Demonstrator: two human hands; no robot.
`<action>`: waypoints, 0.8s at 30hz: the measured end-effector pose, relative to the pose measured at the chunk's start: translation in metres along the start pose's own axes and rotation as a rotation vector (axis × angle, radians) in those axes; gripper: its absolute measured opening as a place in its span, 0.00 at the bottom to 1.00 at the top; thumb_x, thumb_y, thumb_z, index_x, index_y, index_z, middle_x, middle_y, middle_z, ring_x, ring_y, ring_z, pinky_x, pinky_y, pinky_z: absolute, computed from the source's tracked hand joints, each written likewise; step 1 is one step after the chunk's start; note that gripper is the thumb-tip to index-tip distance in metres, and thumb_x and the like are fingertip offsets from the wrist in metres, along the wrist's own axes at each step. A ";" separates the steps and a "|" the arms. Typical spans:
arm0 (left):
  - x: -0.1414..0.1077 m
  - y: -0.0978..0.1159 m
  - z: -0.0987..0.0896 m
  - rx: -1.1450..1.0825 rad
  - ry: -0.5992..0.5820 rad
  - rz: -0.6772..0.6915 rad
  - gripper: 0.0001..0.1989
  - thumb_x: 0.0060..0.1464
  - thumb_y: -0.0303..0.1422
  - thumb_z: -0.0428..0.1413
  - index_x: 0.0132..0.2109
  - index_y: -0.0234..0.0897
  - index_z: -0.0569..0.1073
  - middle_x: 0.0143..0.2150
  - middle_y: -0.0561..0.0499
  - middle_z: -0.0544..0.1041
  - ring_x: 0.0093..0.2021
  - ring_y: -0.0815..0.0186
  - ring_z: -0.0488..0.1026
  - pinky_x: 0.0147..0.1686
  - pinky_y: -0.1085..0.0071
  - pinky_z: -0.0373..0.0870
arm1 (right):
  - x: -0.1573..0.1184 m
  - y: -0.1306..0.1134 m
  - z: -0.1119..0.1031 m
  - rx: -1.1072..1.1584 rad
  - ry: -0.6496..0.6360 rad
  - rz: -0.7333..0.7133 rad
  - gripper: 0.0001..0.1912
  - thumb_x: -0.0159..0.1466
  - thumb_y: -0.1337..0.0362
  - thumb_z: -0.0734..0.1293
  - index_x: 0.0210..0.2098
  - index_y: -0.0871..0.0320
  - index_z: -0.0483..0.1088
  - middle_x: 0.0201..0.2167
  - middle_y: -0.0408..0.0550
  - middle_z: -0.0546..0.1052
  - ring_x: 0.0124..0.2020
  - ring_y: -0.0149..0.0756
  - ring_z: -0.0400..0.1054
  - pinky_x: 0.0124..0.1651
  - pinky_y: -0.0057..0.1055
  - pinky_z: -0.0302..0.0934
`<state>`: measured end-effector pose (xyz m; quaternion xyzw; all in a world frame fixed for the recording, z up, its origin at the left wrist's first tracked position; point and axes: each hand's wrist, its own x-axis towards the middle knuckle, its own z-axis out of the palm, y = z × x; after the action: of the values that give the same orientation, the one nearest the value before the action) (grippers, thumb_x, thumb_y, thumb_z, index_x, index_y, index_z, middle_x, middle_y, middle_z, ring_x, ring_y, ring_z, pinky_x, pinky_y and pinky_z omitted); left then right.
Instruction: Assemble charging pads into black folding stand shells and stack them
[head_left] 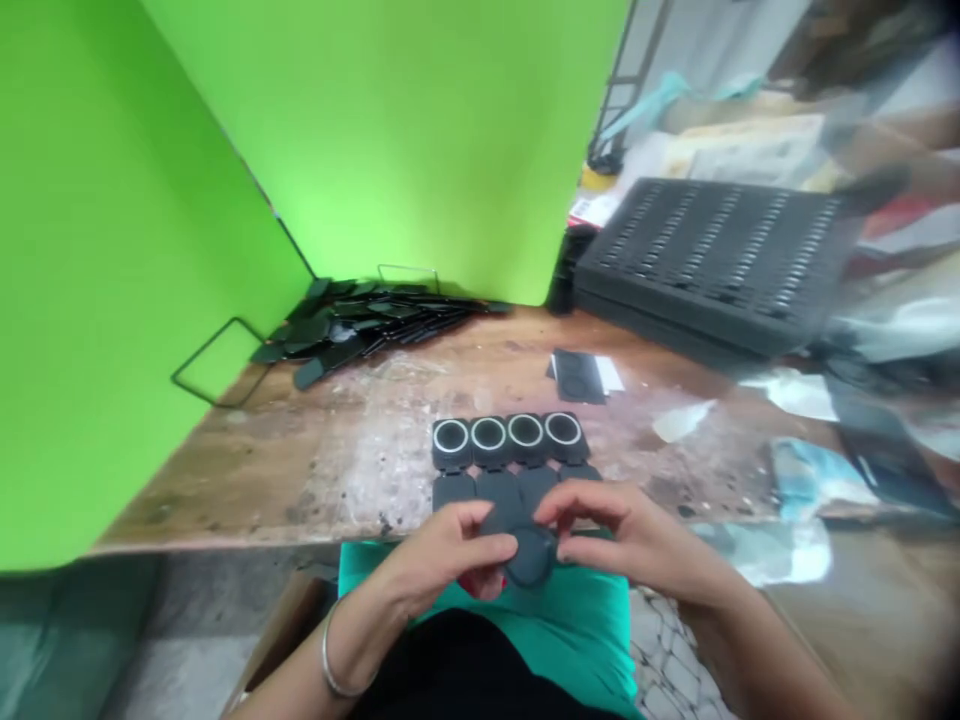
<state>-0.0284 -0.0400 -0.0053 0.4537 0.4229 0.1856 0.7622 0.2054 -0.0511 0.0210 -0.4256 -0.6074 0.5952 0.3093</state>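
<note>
The left hand grips a dark piece, seemingly steadying it for the right hand, whose hold's unclear, ringed units lined handily beyond.

A: Lower centre of the frame now, just right of the middle: the dark grey piece, held up!
B: Matte, with a rounded lower end, its broad face towards us, finer detail lost in blur
</note>
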 end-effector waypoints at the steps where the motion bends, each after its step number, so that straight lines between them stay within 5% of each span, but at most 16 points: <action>1: -0.002 -0.001 -0.006 -0.026 0.060 0.027 0.22 0.46 0.49 0.66 0.40 0.35 0.78 0.26 0.50 0.76 0.33 0.61 0.76 0.37 0.68 0.72 | 0.008 0.001 0.003 0.031 0.000 0.000 0.15 0.59 0.65 0.72 0.46 0.51 0.76 0.43 0.47 0.79 0.43 0.39 0.74 0.45 0.35 0.69; 4: -0.004 -0.001 -0.019 -0.053 0.244 0.161 0.21 0.50 0.46 0.64 0.44 0.36 0.77 0.35 0.47 0.79 0.42 0.57 0.76 0.45 0.64 0.72 | 0.026 0.010 0.015 0.148 0.081 0.045 0.30 0.56 0.66 0.73 0.57 0.50 0.67 0.55 0.51 0.74 0.55 0.44 0.69 0.48 0.36 0.69; 6: -0.001 -0.001 -0.023 -0.026 0.385 0.256 0.20 0.52 0.45 0.63 0.46 0.36 0.76 0.44 0.45 0.78 0.47 0.56 0.74 0.49 0.63 0.70 | 0.036 0.019 0.025 0.218 0.152 0.093 0.30 0.55 0.63 0.74 0.57 0.52 0.67 0.55 0.53 0.74 0.56 0.44 0.68 0.49 0.36 0.68; 9: 0.007 -0.001 -0.025 0.062 0.470 0.339 0.18 0.55 0.43 0.59 0.48 0.36 0.76 0.48 0.44 0.76 0.49 0.56 0.73 0.51 0.62 0.70 | 0.051 0.032 0.043 0.268 0.264 0.160 0.20 0.57 0.54 0.74 0.46 0.56 0.73 0.41 0.49 0.78 0.42 0.39 0.73 0.43 0.33 0.67; 12: 0.016 -0.009 -0.024 0.230 0.511 0.392 0.16 0.57 0.40 0.57 0.50 0.36 0.75 0.50 0.42 0.73 0.51 0.55 0.71 0.53 0.60 0.68 | 0.064 0.040 0.055 0.245 0.454 0.183 0.20 0.55 0.47 0.74 0.30 0.58 0.73 0.22 0.42 0.71 0.25 0.32 0.64 0.30 0.29 0.60; 18: 0.034 -0.035 -0.027 0.677 0.796 0.385 0.48 0.50 0.31 0.62 0.72 0.44 0.45 0.65 0.38 0.57 0.65 0.45 0.56 0.64 0.46 0.54 | 0.080 0.040 0.044 0.206 0.690 0.119 0.23 0.50 0.44 0.75 0.27 0.57 0.70 0.20 0.41 0.68 0.24 0.32 0.61 0.29 0.28 0.57; 24: 0.033 -0.037 -0.044 0.797 0.777 0.330 0.52 0.48 0.22 0.59 0.72 0.49 0.41 0.67 0.39 0.52 0.67 0.46 0.57 0.63 0.49 0.58 | 0.085 0.047 0.034 0.258 0.699 0.160 0.23 0.47 0.45 0.77 0.27 0.57 0.70 0.19 0.39 0.68 0.23 0.32 0.62 0.30 0.28 0.57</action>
<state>-0.0494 -0.0134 -0.0622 0.6640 0.6325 0.2815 0.2825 0.1443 0.0050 -0.0403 -0.6063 -0.3503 0.5081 0.5014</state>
